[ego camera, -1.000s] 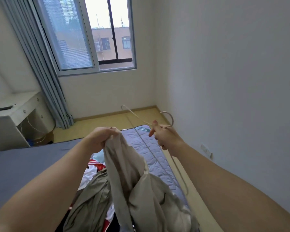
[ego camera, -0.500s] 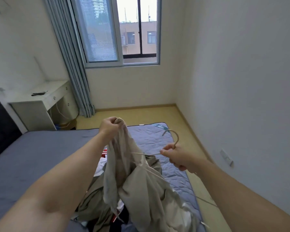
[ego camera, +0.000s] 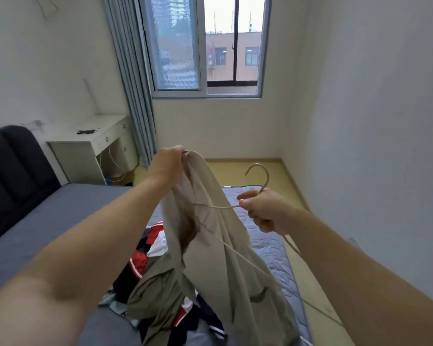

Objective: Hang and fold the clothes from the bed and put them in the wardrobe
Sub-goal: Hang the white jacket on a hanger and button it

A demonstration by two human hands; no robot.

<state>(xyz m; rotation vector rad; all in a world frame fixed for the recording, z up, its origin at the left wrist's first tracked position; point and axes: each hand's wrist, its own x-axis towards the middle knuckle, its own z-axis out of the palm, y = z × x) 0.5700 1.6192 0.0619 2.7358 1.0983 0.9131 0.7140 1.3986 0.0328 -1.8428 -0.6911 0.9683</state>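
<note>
My left hand [ego camera: 169, 162] grips the top of a beige garment [ego camera: 218, 245] and holds it up over the bed [ego camera: 35, 236]. My right hand [ego camera: 263, 208] grips a thin metal hanger [ego camera: 260, 174] just below its hook. One hanger arm runs left into the beige cloth; the other slants down across the garment's front. Under the garment lies a pile of clothes [ego camera: 148, 260] in red, white, black and olive. The wardrobe is out of view.
A dark headboard [ego camera: 8, 171] stands at the left, with a white desk [ego camera: 90, 146] behind it. Grey curtains [ego camera: 130, 83] hang beside the window [ego camera: 208, 46]. A white wall [ego camera: 373, 121] closes the right side, with a strip of wooden floor [ego camera: 310, 283] along the bed.
My right hand has brought the hanger from beyond the garment to its right side, and one hanger arm has entered the cloth. My left hand still holds the garment up. My view has swung left.
</note>
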